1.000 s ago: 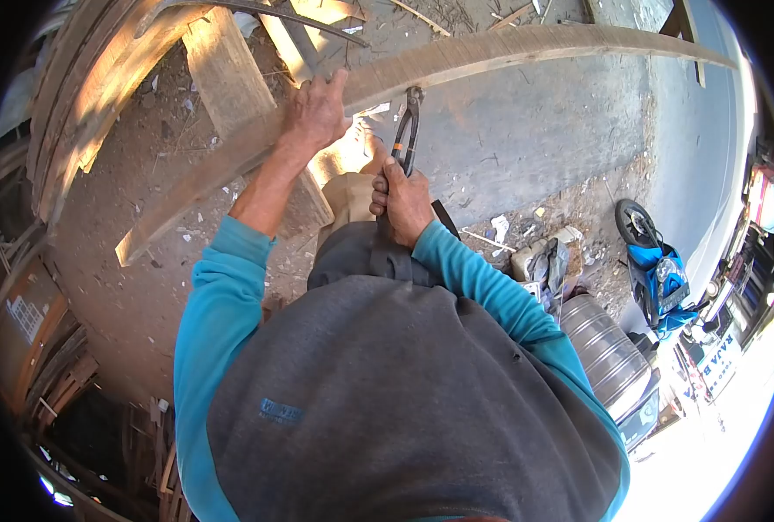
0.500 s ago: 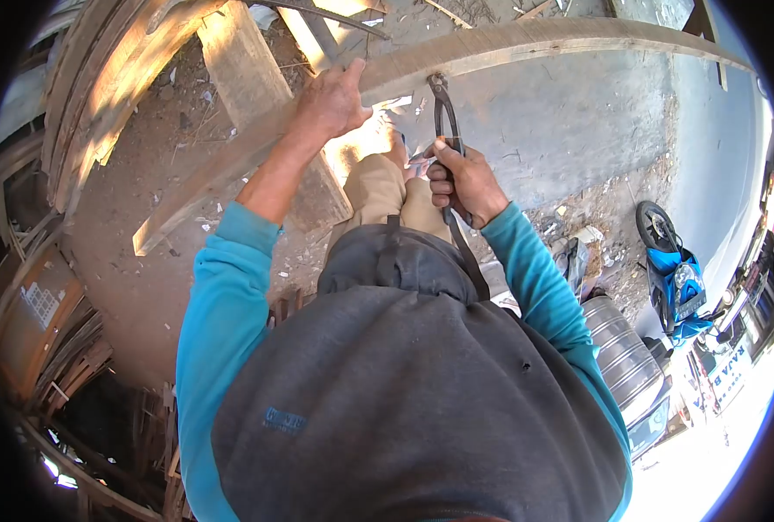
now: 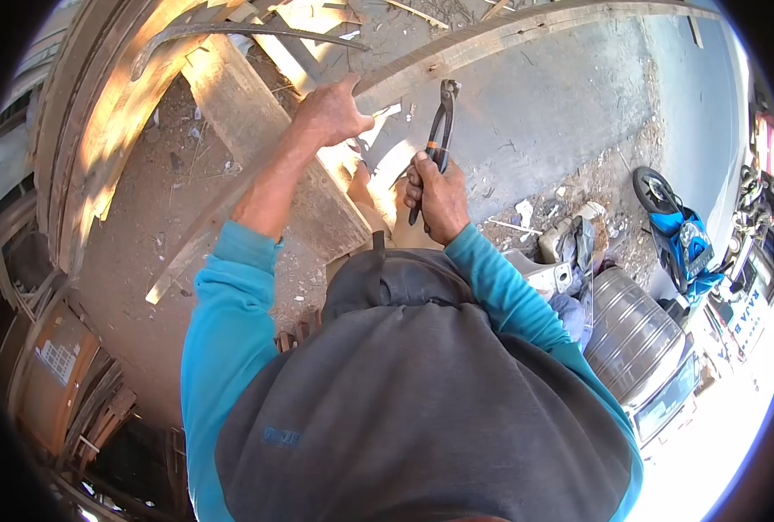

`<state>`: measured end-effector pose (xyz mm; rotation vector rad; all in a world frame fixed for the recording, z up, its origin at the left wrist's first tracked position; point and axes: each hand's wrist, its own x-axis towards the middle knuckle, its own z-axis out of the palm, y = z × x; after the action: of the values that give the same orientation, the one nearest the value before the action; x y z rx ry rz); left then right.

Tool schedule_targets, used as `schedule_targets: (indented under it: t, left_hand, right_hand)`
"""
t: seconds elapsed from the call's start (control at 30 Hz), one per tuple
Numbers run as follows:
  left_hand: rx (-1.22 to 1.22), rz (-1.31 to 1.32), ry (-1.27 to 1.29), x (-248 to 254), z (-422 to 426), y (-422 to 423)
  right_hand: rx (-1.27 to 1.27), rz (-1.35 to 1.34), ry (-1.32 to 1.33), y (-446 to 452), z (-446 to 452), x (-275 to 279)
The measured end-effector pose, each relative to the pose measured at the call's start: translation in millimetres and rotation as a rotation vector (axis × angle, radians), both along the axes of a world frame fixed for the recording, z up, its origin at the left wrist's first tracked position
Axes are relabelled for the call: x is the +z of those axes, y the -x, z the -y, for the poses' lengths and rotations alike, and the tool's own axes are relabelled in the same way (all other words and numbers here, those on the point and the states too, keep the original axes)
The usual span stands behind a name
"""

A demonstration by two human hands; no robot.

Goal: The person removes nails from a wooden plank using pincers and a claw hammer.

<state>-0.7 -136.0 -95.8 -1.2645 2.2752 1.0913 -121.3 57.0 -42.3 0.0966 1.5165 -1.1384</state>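
Note:
A long wooden beam [image 3: 482, 52] slants across the view from the lower left to the upper right. My left hand [image 3: 330, 113] grips it near the middle, the fingers over its far side and out of sight. In my right hand [image 3: 440, 193] is a pair of pincers [image 3: 442, 130] with dark handles and an orange band, the fingers wrapped round the handles. The head of the pincers points up and stands apart from the beam, just on my side of it. Whether the jaws hold anything is too small to tell.
A wide plank [image 3: 256, 113] lies under the beam in front of me. Curved boards [image 3: 100, 113] are stacked at the left. On the right are a blue motorbike [image 3: 678, 235], a ribbed metal drum [image 3: 630, 326] and scattered rubbish along the wall.
The pincers have come away from the beam, their jaws having been against it before. My left hand stays on the beam, and my view has shifted slightly.

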Motion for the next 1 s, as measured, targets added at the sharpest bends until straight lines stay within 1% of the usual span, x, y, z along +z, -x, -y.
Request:
schedule_targets:
  t: [0.03, 0.1, 0.13, 0.17, 0.23, 0.27, 0.33, 0.37, 0.4, 0.43, 0.47, 0.5, 0.53, 0.57, 0.6, 0.63, 0.67, 0.7, 0.73, 0.77, 0.8, 0.83, 0.87, 0.9, 0.97, 1.0]
  left_hand:
    - [0.007, -0.018, -0.046, 0.2, 7.2, 1.3]
    - [0.033, -0.065, -0.089, 1.6, 14.5, 1.5]
    - [0.029, -0.022, -0.143, 5.7, 15.2, 1.4]
    - [0.016, 0.023, -0.189, 7.9, 14.9, 0.9]
    - [0.002, 0.025, -0.134, 5.7, 15.3, 0.0]
    - [0.012, -0.023, -0.110, -2.6, 13.2, -1.6]
    - [0.034, -0.072, -0.091, -5.5, 15.5, -1.9]
    - [0.044, -0.076, -0.142, -4.0, 19.4, -1.9]
    - [0.054, -0.079, -0.192, -2.0, 22.0, -3.1]
    - [0.061, -0.076, -0.188, -0.1, 24.6, -4.0]
    - [0.055, -0.064, -0.246, 2.1, 28.6, -3.8]
    - [0.045, -0.052, -0.304, 4.7, 30.6, -1.1]
    - [0.037, -0.058, -0.293, 5.0, 31.2, -2.1]
    - [0.046, -0.055, -0.259, 2.2, 30.0, -6.4]
    - [0.040, -0.080, -0.222, -3.2, 29.0, -2.6]
    - [0.074, -0.221, -0.060, -16.4, 20.3, -6.7]
    - [0.051, -0.366, 0.097, -4.5, 15.2, -8.8]
    - [0.003, -0.424, 0.222, -6.2, 12.6, -13.6]
    - [0.006, -0.630, 0.403, 5.8, 6.6, -11.9]
    - [0.071, -0.668, 0.481, 21.2, -5.2, -13.1]
    - [0.189, -0.725, 0.379, 28.9, -19.7, -16.8]
    - [0.292, -0.714, 0.282, 42.2, -39.5, -20.4]
    - [0.409, -0.689, 0.198, 53.2, -54.2, -18.4]
    - [0.420, -0.692, 0.215, 56.9, -65.8, -8.8]
    - [0.770, -0.959, -0.264, 58.9, -97.2, -6.0]
    - [0.825, -0.980, -0.358, 57.7, -110.8, -3.5]
  right_hand:
    - [0.046, -0.095, -0.009, 11.8, -4.0, 0.9]
    - [0.245, -0.271, -0.060, 36.5, -14.2, 2.9]
    - [0.230, -0.292, -0.054, 41.9, -20.5, 1.6]
    - [0.269, -0.335, -0.094, 45.5, -25.3, 1.6]
    - [0.364, -0.403, -0.091, 44.7, -22.2, 14.1]
    - [0.363, -0.411, -0.090, 42.6, -20.3, 21.4]
    - [0.439, -0.625, 0.002, 32.6, -3.2, 51.3]
    - [0.446, -0.774, 0.062, 27.4, 3.9, 63.9]
    - [0.390, -0.824, 0.145, 23.3, 15.1, 75.3]
    - [0.326, -0.873, 0.233, 21.6, 23.9, 81.8]
    - [0.301, -0.907, 0.297, 23.4, 28.5, 80.1]
    - [0.296, -0.910, 0.304, 28.1, 30.5, 72.4]
    - [0.394, -0.905, 0.257, 34.6, 30.9, 58.1]
    - [0.482, -0.912, 0.205, 43.7, 30.1, 45.6]
    - [0.600, -0.842, 0.045, 51.0, 33.2, 36.9]
    - [0.736, -0.783, -0.045, 61.9, 30.5, 22.6]
    - [0.730, -0.887, 0.033, 62.3, 19.5, 4.1]
    - [0.723, -0.978, 0.113, 59.7, 11.7, -5.4]
    - [0.805, -0.871, 0.038, 59.2, 12.6, 3.7]
    - [0.797, -0.984, 0.181, 53.9, 2.6, -12.0]
    - [0.916, -0.842, 0.145, 54.9, 13.4, 23.2]
    - [0.821, -0.829, 0.284, 45.5, 7.0, 19.5]
    - [0.873, -0.787, 0.297, 43.1, 6.7, 24.2]
    - [0.894, -0.804, 0.377, 37.4, 6.4, 24.9]
    - [1.066, -0.809, 0.399, 31.6, 12.3, 34.7]
    - [1.134, -0.909, 0.470, 30.5, 17.0, 46.3]
